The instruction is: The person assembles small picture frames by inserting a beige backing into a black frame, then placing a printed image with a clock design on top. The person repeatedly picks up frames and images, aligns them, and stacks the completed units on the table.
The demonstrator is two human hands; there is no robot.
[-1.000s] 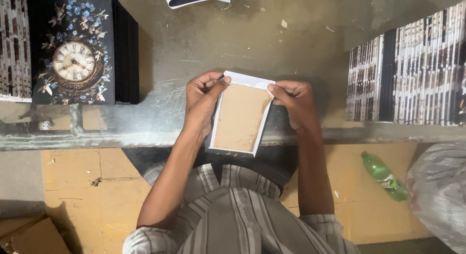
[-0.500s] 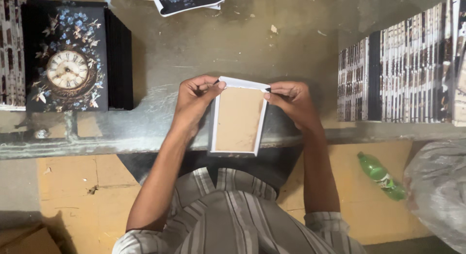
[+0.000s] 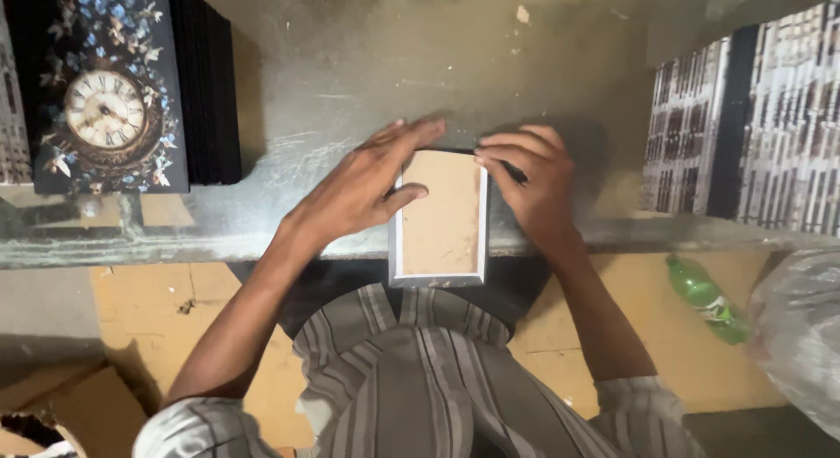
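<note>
Grey and scuffed, the table (image 3: 367,64) carries a white-edged picture frame (image 3: 440,217) lying back up at its near edge, long axis running near to far. Both hands, left (image 3: 363,185) and right (image 3: 534,182), press flat on its far end, fingers spread, not gripping.

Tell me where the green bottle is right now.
In the head view the green bottle lies on the yellow floor at lower right, below the table edge, beside the person's right forearm and a clear plastic bag.
</note>
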